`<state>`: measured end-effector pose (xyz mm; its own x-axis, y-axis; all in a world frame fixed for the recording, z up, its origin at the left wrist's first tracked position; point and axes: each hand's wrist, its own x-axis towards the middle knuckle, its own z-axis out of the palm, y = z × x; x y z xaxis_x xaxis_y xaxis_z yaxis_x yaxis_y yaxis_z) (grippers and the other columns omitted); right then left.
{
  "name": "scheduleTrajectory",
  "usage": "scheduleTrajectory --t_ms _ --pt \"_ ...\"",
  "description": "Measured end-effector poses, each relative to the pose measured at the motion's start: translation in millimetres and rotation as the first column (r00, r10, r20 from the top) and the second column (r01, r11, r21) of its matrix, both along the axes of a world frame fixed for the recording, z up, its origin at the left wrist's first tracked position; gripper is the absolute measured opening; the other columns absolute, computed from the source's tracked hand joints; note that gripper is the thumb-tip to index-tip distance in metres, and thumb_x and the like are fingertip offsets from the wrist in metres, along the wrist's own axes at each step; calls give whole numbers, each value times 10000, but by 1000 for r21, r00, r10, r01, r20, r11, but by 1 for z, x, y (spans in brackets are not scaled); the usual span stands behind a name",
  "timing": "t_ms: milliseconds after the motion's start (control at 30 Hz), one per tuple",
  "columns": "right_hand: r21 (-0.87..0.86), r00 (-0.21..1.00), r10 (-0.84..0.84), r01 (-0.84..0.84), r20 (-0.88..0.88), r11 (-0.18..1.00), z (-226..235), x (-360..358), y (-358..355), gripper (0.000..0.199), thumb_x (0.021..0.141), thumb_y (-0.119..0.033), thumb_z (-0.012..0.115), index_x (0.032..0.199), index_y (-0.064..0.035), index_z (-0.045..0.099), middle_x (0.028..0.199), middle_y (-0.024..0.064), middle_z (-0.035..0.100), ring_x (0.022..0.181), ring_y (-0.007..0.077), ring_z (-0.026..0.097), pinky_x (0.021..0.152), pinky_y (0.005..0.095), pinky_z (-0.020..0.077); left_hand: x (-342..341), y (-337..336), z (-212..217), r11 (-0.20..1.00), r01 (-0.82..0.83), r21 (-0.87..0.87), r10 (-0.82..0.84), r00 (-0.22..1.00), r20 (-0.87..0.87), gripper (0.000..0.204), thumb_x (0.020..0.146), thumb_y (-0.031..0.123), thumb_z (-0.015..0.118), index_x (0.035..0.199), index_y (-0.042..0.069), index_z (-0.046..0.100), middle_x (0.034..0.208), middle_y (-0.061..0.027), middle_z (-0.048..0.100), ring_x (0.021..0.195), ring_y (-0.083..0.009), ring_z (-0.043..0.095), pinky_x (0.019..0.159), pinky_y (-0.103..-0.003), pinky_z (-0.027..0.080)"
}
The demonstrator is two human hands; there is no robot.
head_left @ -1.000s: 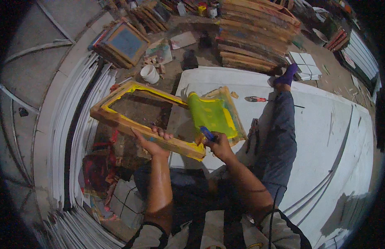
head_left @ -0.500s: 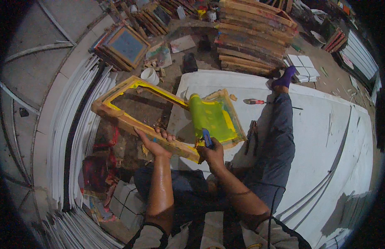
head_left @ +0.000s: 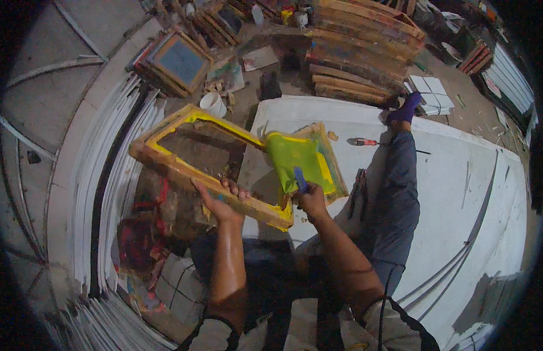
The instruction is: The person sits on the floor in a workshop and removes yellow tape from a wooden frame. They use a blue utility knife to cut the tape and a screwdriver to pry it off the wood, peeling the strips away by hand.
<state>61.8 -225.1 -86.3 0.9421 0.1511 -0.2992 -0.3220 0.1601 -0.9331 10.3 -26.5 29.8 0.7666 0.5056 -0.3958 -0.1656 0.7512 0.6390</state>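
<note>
Yellow-edged wood frame (head_left: 178,168) rests in the left hand (head_left: 223,202), whose fingers and thumb clasp its near bar. Right of that, the right hand (head_left: 312,202) is closed round a blue tool (head_left: 299,178), near the frame's near right corner. Yellow-green mesh (head_left: 290,155) spreads just beyond the right hand, its markings too blurred to read. Farther out, to that hand's right, lies a screwdriver (head_left: 366,142).

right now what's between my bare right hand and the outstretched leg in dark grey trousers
In the head view, a slim dark tool lies there on the flat white sheet; nearer the right hand juts a wooden frame corner.
</note>
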Motion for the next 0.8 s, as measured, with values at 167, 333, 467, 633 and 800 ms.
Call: scheduleTrajectory --t_ms 167,333,467,633,800 --pt "47 996 -15 20 -90 999 -11 13 -5 131 802 -13 731 896 -17 639 666 33 562 470 117 479 405 293 386 -2 -1 -1 997 54 -59 -52 998 22 799 733 955 450 748 157 494 576 -27 458 461 -220 449 554 -391 433" --pt "57 977 -132 143 -165 988 -20 37 -14 233 798 -51 740 996 -4 626 696 64 580 462 141 476 402 302 395 -19 11 -25 999 20 -38 -17 997 77 814 732 966 419 737 156 494 574 -22 469 436 -212 454 538 -377 427" --pt "270 949 -32 121 -314 955 -17 20 -14 313 822 -88 706 1109 -33 592 832 71 623 467 141 438 426 317 404 -22 29 -30 999 4 -45 -3 1000 10 816 740 966 401 728 157 501 564 -13 464 421 -202 441 542 -383 429" --pt "529 921 84 143 -382 836 3 -17 1 309 834 -140 735 1104 -70 603 857 31 618 471 124 415 443 311 407 -20 45 -42 996 93 -18 -89 984 154 819 741 968 394 722 158 520 553 -11 466 422 -205 461 550 -399 438" --pt "117 995 -4 16 -100 993 12 -20 20 241 814 -147 812 967 -37 663 767 20 659 558 100 539 473 273 434 -18 48 -40 991 131 -4 -128 973 191 823 732 973 400 726 160 534 567 -16 506 438 -209 495 554 -399 440"
